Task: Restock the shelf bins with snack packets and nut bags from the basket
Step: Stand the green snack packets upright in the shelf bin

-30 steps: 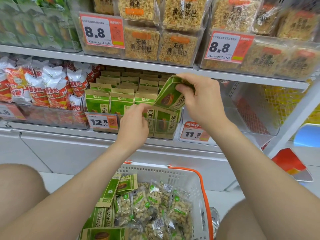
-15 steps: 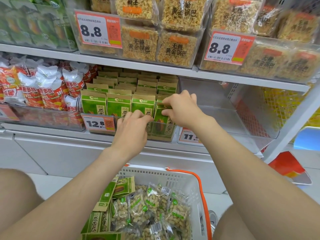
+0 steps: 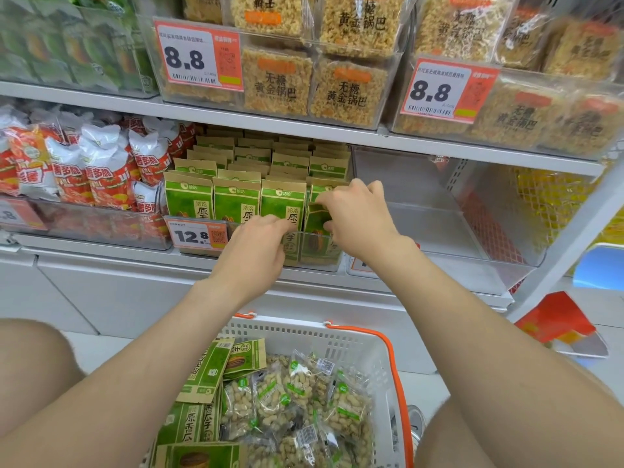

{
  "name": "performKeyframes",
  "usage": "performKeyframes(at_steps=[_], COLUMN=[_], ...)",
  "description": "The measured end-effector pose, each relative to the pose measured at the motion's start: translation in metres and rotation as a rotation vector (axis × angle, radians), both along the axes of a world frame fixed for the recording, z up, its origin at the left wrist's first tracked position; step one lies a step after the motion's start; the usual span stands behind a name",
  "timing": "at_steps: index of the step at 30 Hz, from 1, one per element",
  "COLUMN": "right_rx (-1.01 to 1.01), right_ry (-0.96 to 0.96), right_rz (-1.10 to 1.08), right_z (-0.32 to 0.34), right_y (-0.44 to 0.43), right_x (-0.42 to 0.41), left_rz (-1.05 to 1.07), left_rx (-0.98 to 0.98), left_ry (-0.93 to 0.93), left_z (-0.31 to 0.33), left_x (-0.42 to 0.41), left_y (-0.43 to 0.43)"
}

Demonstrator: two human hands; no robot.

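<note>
Spanning the view, a white shelf [image 3: 270, 121] carries clear bins on two levels. The upper bins hold tan rice-crisp packs [image 3: 275, 84]. On the lower level, a bin of red-and-white bags [image 3: 101, 177] stands at left, the middle bin [image 3: 202, 253] holds rows of upright green packets [image 3: 236, 201], and another clear bin [image 3: 439, 231] stands just beside it at right. A white basket [image 3: 304, 329] with an orange handle [image 3: 395, 366] sits below the shelf, between the person's knees. It contains clear nut bags [image 3: 297, 396] at right and more green packets [image 3: 206, 369] at left.

The right hand [image 3: 358, 221] pinches one green packet [image 3: 317, 228] at the right end of the middle bin's front row: fingers curled over its top, thumb on its front face. The packet stands tilted inside the bin, behind the front wall. The left hand [image 3: 260, 244] has its fingers pressed together, tips against the neighbouring packet; whether they grip it cannot be determined. A 12.8 price tag [image 3: 196, 234] is fixed to the bin front.
</note>
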State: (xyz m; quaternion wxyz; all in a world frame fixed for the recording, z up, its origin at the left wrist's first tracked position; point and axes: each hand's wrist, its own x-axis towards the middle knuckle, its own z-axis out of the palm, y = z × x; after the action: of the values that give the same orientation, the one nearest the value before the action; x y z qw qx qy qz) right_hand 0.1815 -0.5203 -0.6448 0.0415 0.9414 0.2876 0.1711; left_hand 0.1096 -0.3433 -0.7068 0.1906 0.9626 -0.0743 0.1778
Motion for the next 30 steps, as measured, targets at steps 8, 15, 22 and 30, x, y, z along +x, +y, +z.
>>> performKeyframes(at_steps=[8, 15, 22, 30], right_rx=[0.164, -0.296, -0.595, -0.504], right_ry=[-0.162, 0.646, 0.853, 0.734], right_rz=[0.171, 0.176, 0.261, 0.270], right_z=[-0.015, -0.058, -0.099, -0.082], right_y=[0.012, 0.022, 0.038, 0.043], right_x=[-0.041, -0.088, -0.117, -0.112], left_rz=[0.024, -0.100, -0.265, -0.439], left_rx=[0.167, 0.331, 0.576, 0.700], left_ry=[-0.014, 0.489, 1.109, 1.242], left_z=[-0.022, -0.063, -0.132, -0.164], left_x=[-0.011, -0.030, -0.074, -0.103], left_y=[0.006, 0.018, 0.003, -0.019])
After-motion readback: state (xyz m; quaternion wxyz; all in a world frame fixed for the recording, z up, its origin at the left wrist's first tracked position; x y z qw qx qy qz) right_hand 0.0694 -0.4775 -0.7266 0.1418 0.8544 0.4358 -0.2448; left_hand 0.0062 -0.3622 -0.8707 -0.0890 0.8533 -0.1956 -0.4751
